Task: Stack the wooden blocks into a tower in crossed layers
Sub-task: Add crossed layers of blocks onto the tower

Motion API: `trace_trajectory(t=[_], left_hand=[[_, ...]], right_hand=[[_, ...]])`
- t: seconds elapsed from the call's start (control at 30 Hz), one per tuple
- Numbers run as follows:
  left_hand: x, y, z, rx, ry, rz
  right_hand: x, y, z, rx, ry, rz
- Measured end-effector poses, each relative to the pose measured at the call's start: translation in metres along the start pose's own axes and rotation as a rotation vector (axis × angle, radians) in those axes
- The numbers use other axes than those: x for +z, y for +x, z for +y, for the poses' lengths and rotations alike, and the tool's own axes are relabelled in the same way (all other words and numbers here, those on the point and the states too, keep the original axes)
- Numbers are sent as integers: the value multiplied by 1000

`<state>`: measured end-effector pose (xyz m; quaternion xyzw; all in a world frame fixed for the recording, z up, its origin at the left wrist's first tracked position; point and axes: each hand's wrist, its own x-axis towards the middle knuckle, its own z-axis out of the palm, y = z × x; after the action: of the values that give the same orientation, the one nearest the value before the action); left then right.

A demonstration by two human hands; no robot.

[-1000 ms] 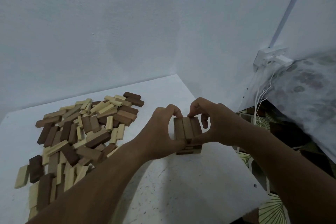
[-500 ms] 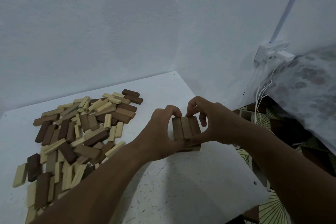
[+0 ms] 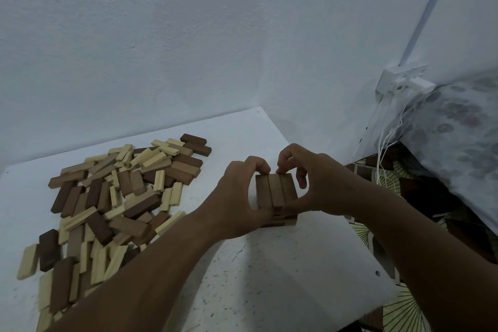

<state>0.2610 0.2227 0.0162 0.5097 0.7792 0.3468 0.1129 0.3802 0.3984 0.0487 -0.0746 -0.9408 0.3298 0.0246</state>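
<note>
Right of frame centre, a short tower of brown wooden blocks (image 3: 276,197) stands on the white speckled table (image 3: 269,277). The left hand (image 3: 237,197) and right hand (image 3: 310,186) pinch it from both sides, fingertips on the top layer of three. Judged step: squaring this layer. Next: take blocks from the loose pile of light and dark wooden blocks (image 3: 116,197) at left and lay them crosswise.

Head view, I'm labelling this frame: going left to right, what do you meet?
Loose pile of light and dark wooden blocks → left hand → short tower of brown wooden blocks → right hand → white wall socket with plug → patterned grey fabric.
</note>
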Motion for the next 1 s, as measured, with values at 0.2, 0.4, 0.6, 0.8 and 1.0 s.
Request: trace_trajectory(t=[0.2, 0.4, 0.6, 0.8, 1.0], left_hand=[[1, -1, -2, -22, 1, -21], [-9, -8, -6, -27, 13, -62], [-43, -21, -20, -82, -64, 33], [-78, -20, -56, -169, -103, 163], [-114, 5, -118, -246, 103, 173]], right_hand=[[0, 0, 0, 28, -7, -19], [-5, -2, -6, 44, -19, -40], [1, 14, -24, -67, -19, 100], [23, 67, -50, -83, -86, 127], [52, 144, -54, -73, -217, -12]])
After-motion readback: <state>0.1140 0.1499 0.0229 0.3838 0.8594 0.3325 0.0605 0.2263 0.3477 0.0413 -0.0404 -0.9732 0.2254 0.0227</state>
